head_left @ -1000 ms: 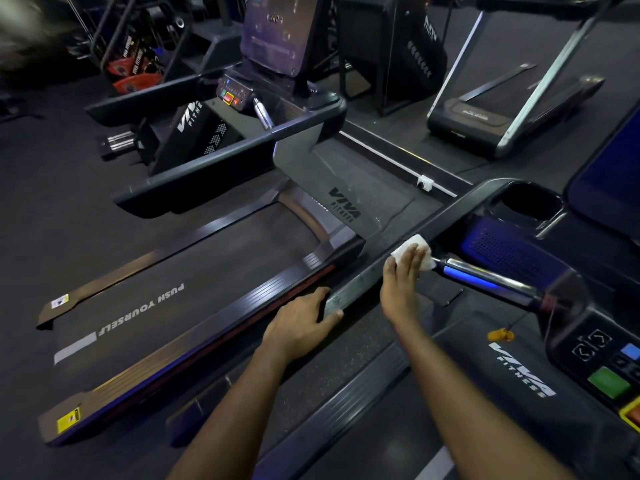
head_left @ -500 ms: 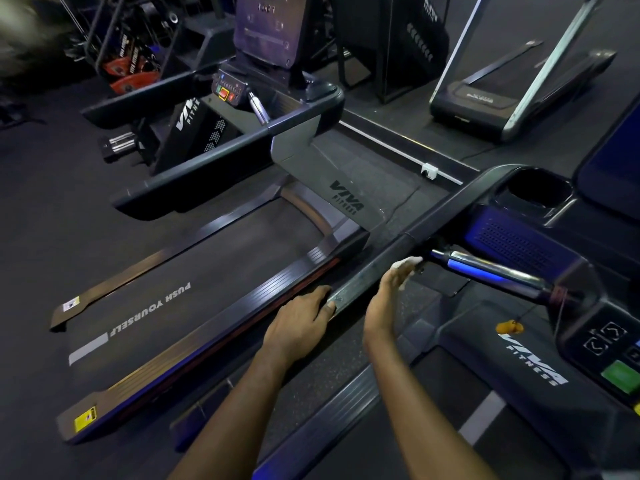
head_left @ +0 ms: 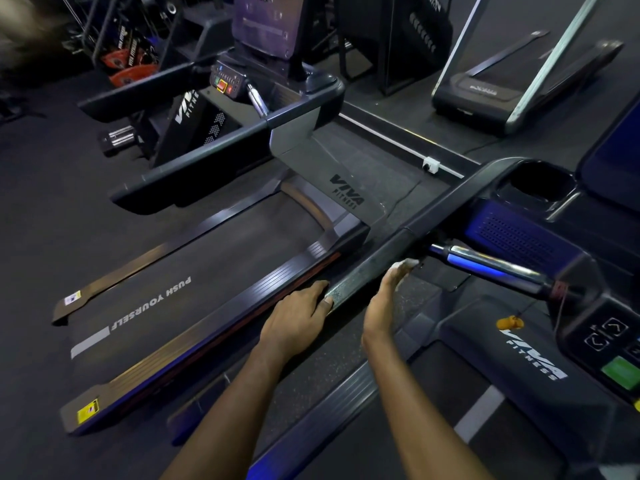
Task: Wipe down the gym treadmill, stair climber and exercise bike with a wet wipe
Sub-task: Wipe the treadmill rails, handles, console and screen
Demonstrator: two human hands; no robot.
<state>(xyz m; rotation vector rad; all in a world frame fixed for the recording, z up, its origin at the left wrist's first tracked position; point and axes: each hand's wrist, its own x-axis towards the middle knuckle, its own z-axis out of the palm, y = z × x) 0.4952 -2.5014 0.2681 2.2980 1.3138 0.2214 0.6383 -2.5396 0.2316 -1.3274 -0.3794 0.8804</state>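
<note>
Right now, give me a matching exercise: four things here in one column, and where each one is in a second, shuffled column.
Things
1. wipe
2. left hand
3. orange clip
4. green button

Places
A. on the console, far right
B. holding the handrail at its end
C. at the right hand fingertips
D. hanging beside the white logo

Pairs: 1-C, 2-B, 3-D, 4-A
</note>
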